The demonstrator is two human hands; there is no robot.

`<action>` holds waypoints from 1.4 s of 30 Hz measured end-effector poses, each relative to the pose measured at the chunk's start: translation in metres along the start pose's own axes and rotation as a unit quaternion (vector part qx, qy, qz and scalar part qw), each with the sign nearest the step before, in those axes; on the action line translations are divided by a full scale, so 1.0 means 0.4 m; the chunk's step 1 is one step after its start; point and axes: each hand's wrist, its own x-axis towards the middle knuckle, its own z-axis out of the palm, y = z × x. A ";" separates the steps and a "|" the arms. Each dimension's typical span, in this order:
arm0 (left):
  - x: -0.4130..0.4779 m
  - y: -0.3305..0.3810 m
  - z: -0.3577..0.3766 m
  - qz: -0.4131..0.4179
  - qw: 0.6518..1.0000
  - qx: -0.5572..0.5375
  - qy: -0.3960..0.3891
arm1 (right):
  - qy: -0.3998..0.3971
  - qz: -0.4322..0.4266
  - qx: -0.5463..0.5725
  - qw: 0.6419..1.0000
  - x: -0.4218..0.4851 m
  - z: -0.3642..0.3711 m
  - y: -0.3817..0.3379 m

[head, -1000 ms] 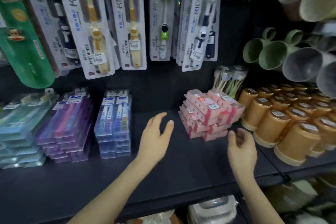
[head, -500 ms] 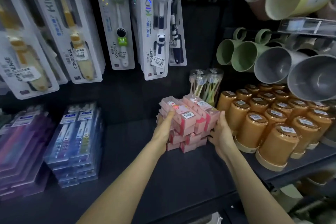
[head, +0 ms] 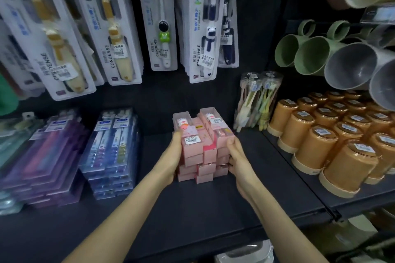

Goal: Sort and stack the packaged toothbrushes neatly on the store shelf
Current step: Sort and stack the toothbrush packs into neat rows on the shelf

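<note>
Left of the stack: a pile of blue toothbrush packs (head: 111, 151) lay flat on the dark shelf (head: 192, 209), with a pile of purple packs (head: 49, 156) further left, both apart from the person's hands.
Right of the stack: two clear tubes of toothbrushes (head: 256, 100) stood upright near the back, and rows of upturned orange cups (head: 316, 147) filled the neighbouring shelf section.
Above: carded kids' toothbrushes (head: 205, 28) hung on the back wall; green mugs (head: 303, 53) and grey cups (head: 350, 64) lay on their sides at upper right, mouths facing out.
In the way: nothing stood between the hands and the stack; the tubes were the nearest neighbour, just behind its right corner.
Task's thing: the pink toothbrush boxes (head: 203, 156) sat mid-shelf as a block several layers high and about three wide. The front ends were uneven, some boxes jutting forward. The top boxes had clear windows showing small cartoon-headed brushes.
Left hand (head: 173, 156): pressed against the block's left side, thumb hooked over the top edge.
Right hand (head: 237, 156): clamped on the block's right side, fingers curled against the boxes.
Writing: the hanging cards read "KIDS" and "CONDENSE", with Chinese characters beside them. A white price sticker (head: 193, 140) with a barcode sat on the top front box; its print was too small to read.
</note>
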 end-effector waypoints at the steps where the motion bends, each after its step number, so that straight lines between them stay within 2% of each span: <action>1: -0.018 -0.002 -0.019 0.002 1.000 0.009 0.002 | -0.020 -0.002 -0.010 1.000 -0.007 0.012 0.004; 6: -0.087 -0.023 -0.091 0.010 1.000 0.009 0.007 | -0.099 -0.038 -0.078 0.991 -0.040 0.040 0.034; 10: -0.148 -0.097 -0.107 0.086 0.995 0.024 0.040 | -0.072 -0.057 -0.117 0.989 -0.047 0.058 0.063; 14: -0.171 -0.158 -0.104 0.175 0.971 0.158 0.042 | -0.041 -0.082 -0.154 0.984 -0.046 0.079 0.081; 17: -0.157 -0.169 -0.106 0.200 0.960 0.181 0.075 | -0.022 -0.093 -0.169 0.981 -0.042 0.099 0.083; 23: -0.137 -0.172 -0.106 0.207 0.944 0.202 0.158 | -0.004 -0.102 -0.179 0.979 -0.025 0.131 0.083; 26: -0.130 -0.175 -0.110 0.210 0.940 0.207 0.173 | 0.015 -0.105 -0.191 0.976 -0.020 0.143 0.087; 33: -0.128 -0.173 -0.117 0.215 0.937 0.217 0.171 | 0.045 -0.110 -0.211 0.970 -0.019 0.160 0.091; 38: -0.133 -0.177 -0.117 0.199 0.949 0.202 0.140 | 0.005 -0.099 -0.188 0.977 -0.026 0.133 0.096; 42: -0.135 -0.189 -0.108 0.183 0.956 0.193 0.127 | -0.011 -0.085 -0.211 0.974 -0.034 0.120 0.109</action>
